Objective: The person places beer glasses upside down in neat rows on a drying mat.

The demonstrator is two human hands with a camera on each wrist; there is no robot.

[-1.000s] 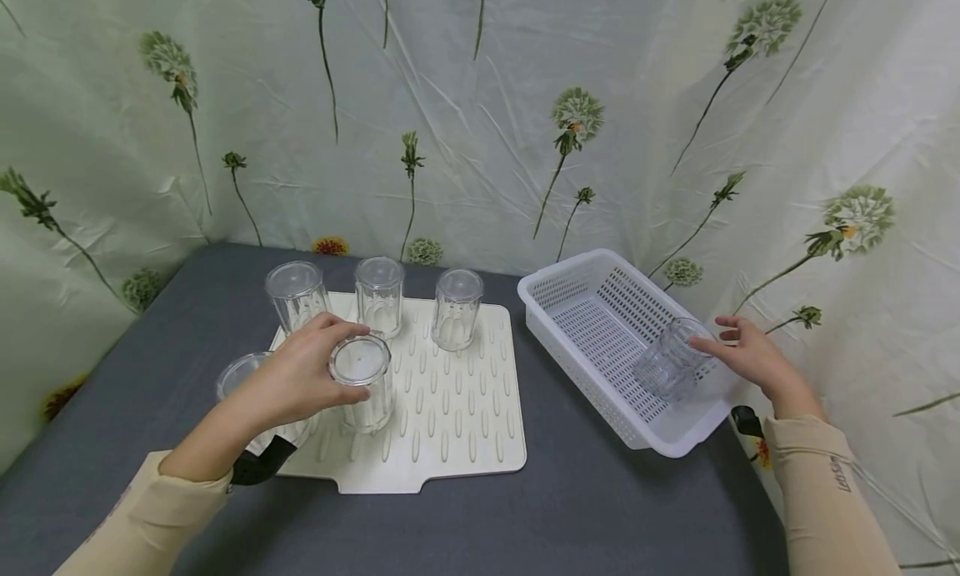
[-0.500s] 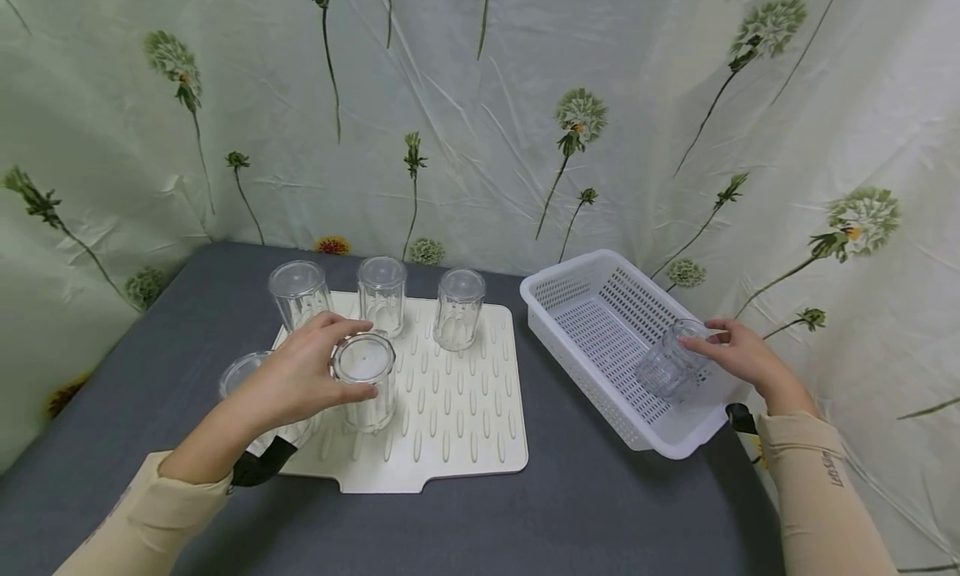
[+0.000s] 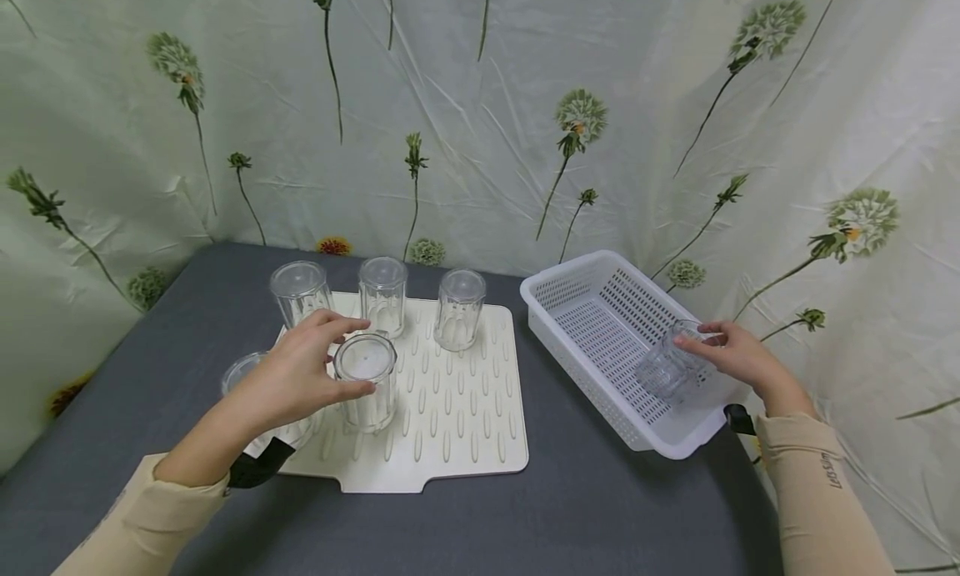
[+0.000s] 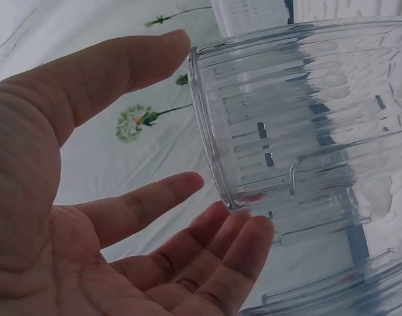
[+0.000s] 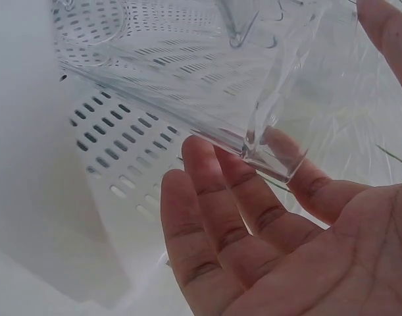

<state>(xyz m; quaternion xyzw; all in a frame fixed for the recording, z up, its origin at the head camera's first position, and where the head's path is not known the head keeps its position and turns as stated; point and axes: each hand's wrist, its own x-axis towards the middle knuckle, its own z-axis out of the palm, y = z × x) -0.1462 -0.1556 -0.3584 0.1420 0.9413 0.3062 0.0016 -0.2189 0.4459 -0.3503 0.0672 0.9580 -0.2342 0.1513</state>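
On the cream ridged mat (image 3: 465, 443), my left hand (image 3: 296, 372) spans the top end of a clear glass (image 3: 371, 405), thumb in front and fingers behind. In the left wrist view the thumb tip sits at the glass's edge, and the lower fingers overlap its side. My right hand (image 3: 738, 359) reaches into the white basket (image 3: 585, 384) and grips the end of another clear glass (image 3: 667, 372) lying tilted there. In the right wrist view, several fingers (image 5: 220, 191) curl under that glass, with the thumb on the opposite side.
Three upturned glasses stand in a row at the back: left (image 3: 298, 293), middle (image 3: 384, 297) and right (image 3: 459, 309). A further glass (image 3: 242, 369) is partly hidden by my left forearm. A flowered curtain (image 3: 480, 142) hangs behind the dark grey table (image 3: 540, 518).
My right hand has moved slightly left and closed its fingers onto the glass in the basket. The left hand has stayed almost still at its glass.
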